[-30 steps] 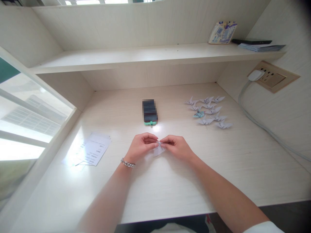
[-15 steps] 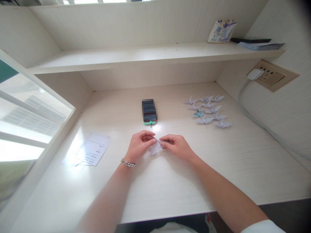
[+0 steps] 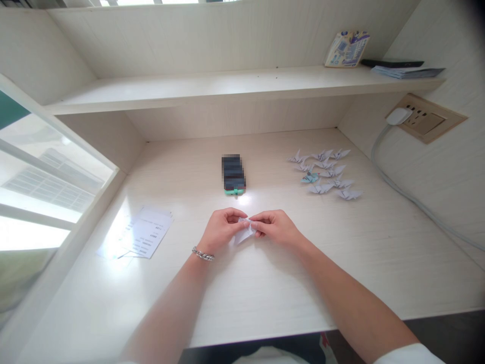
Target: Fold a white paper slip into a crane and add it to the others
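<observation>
Logging remotely, I list: folded paper point(image 3: 243, 234), slanting down-left; left hand point(image 3: 223, 228), right hand point(image 3: 279, 228) equally near, pinched closed on its top edge.

Head-worn view, forward — and down, above desk point(image 3: 379, 242)

Beyond the right hand point(image 3: 278, 227), room lay between the dark rectangular device point(image 3: 234, 174) and white folded-paper birds point(image 3: 321, 189); a pale wooden shelf point(image 3: 189, 83) jutted above.

Small folded white paper point(image 3: 243, 236), partly hidden, pinched between left grip point(image 3: 221, 229) and right grip point(image 3: 278, 228), one corner pointing nearward
</observation>
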The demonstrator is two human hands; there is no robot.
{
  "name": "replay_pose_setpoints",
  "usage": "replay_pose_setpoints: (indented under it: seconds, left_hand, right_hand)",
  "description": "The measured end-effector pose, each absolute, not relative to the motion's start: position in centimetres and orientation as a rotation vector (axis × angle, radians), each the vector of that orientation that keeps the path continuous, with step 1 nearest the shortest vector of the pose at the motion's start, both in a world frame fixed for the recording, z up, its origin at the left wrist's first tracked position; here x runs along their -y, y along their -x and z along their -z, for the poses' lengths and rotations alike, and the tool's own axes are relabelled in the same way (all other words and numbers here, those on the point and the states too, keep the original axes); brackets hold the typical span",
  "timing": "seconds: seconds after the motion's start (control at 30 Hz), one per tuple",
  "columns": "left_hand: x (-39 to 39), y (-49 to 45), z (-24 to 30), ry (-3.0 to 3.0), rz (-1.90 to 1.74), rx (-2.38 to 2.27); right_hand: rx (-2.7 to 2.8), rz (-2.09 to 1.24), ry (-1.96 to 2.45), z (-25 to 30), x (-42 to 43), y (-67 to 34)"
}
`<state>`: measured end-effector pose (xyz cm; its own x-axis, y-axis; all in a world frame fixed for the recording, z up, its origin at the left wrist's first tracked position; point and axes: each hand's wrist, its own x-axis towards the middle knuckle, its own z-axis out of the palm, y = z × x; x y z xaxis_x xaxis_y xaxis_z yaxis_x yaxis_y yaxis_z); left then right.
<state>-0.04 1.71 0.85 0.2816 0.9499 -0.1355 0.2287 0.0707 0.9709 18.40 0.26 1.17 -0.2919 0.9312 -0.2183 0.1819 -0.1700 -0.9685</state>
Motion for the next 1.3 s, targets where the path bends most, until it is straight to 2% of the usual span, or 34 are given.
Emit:
replay_pose_setpoints:
  seconds: [1.3]
  left_hand:
    - [-1.70,-0.02,-1.56,-1.449,-0.775,-1.198]
  right_hand:
    - [1.338,-1.446,1.353,-1.39,-0.37,-18.47]
